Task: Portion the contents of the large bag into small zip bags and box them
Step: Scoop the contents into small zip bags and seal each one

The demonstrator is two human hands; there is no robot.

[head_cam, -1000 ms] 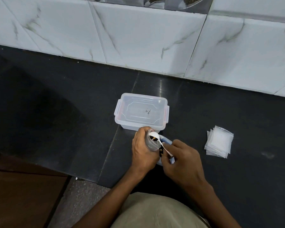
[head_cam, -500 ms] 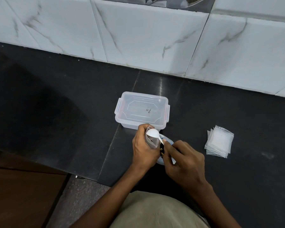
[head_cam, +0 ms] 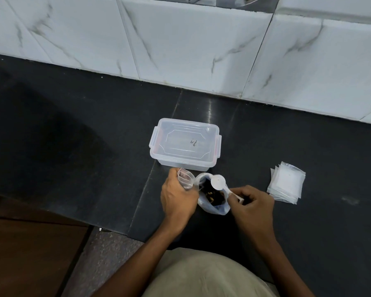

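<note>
My left hand [head_cam: 177, 199] grips a small clear zip bag [head_cam: 185, 180], its mouth upward. Just to its right the large bag [head_cam: 216, 207] stands open on the dark counter, with dark contents showing inside. A white plastic spoon [head_cam: 219, 182] hovers over that bag's mouth, bowl up; my right hand [head_cam: 253, 202] pinches its handle. A clear plastic box [head_cam: 185, 143] with its lid on sits just behind the bags. A stack of empty small zip bags [head_cam: 286, 182] lies to the right.
The black counter [head_cam: 73, 136] runs to a white marble-tiled wall [head_cam: 191, 46] at the back. Its front edge drops off at the lower left to a brown wooden surface [head_cam: 30, 254] and speckled floor.
The spoon has moved out of the small zip bag and rightward over the large bag. My left hand has shifted the small bag left, uncovering the large bag's open mouth.
</note>
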